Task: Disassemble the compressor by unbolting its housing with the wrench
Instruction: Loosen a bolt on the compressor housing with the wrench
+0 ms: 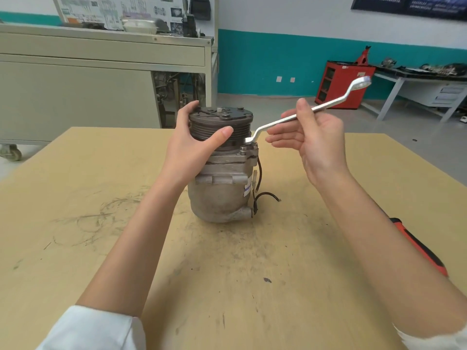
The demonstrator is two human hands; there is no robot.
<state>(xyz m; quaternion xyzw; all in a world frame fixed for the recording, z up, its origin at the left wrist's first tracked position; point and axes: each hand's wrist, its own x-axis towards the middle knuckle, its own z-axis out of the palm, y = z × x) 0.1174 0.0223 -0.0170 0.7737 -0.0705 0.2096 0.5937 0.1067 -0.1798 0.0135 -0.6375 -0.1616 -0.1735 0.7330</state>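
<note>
On tan desk point(75, 173) | grey compressor point(219, 195) upright | silver ring wrench point(326, 105) slants up-right | left hand point(192, 145) grips dark pulley point(237, 122) | right hand point(316, 137) pinches wrench

- A grey metal compressor point(222, 188) stood upright at the middle of a tan wooden table point(88, 188).
- The left hand point(192, 150) gripped its top pulley from the left.
- A silver offset ring wrench point(328, 104) slanted up rightward from a bolt on the compressor's right shoulder, pinched mid-shaft by the right hand point(318, 140).
- An orange-and-black-handled tool point(420, 250) lay near the table's right edge, partly behind the right forearm.
- Behind the table stood a beige metal bench point(75, 84) on the left and a red metal cabinet point(341, 84) on the right.
</note>
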